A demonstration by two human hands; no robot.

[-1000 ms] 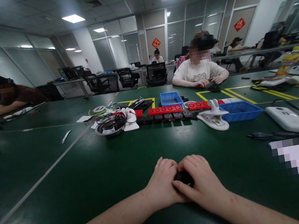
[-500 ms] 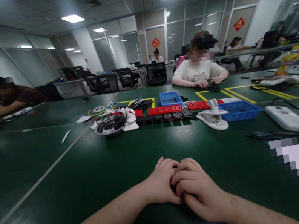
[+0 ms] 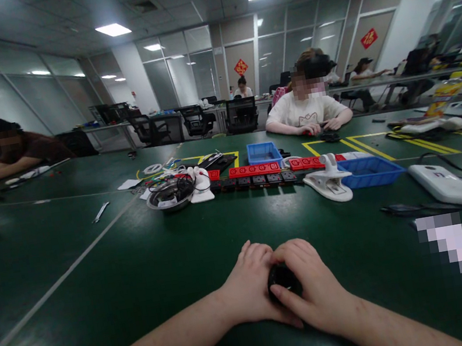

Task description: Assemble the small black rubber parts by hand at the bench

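A round black object with a glossy rim (image 3: 282, 278) sits between my two hands, low over the near part of the green table (image 3: 173, 253). My left hand (image 3: 252, 284) is curled around its left side, with the thumb running beneath it toward the right wrist. Over its top and right side bends my right hand (image 3: 314, 286), fingers at the far edge and thumb across the near edge. The fingers cover most of the object, so its exact kind does not show.
Ahead lie a metal bowl of cables (image 3: 171, 198), red socket strips (image 3: 257, 169), a white clip stand (image 3: 329, 180), and blue trays (image 3: 370, 172). A white device (image 3: 448, 184) rests at right, a wrench (image 3: 101, 212) at left. A co-worker in white (image 3: 306, 107) sits opposite.
My right hand has turned, its fingers drawing together along the far edge and its thumb rising onto the near edge. More of the round black object shows now. My left hand has barely moved.
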